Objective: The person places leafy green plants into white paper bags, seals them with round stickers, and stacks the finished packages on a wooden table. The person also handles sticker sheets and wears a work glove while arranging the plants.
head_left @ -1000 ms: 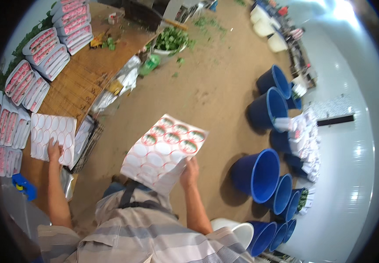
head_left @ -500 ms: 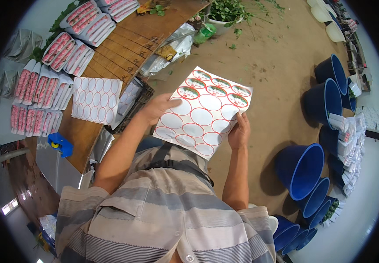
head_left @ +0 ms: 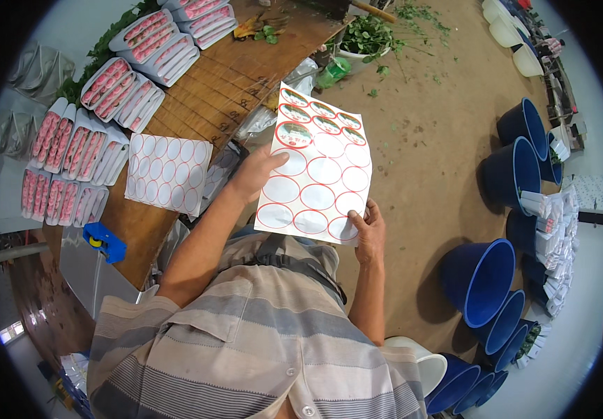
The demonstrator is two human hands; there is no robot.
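A sheet of oval stickers [head_left: 321, 170] is held up in front of my body. Printed green-and-red ovals fill its far rows, while the nearer ovals are blank backing with red outlines. My left hand [head_left: 259, 170] pinches its left edge, thumb on top. At the lower right corner, my right hand [head_left: 369, 230] grips the sheet between thumb and fingers; those fingers are partly behind the paper. On the wooden table to the left lies another sheet [head_left: 168, 172] with blank red-ringed ovals.
Wrapped bundles of pink flowers [head_left: 108, 87] are stacked along the wooden table [head_left: 207, 87]. A blue tape dispenser [head_left: 104, 242] sits near its front edge. Several blue buckets [head_left: 479, 283] stand on the floor at right. A white tub of green leaves [head_left: 363, 42] is at the back.
My right hand has slid from the sheet's right edge down to its lower right corner. The sheet has turned more upright and moved slightly left in view.
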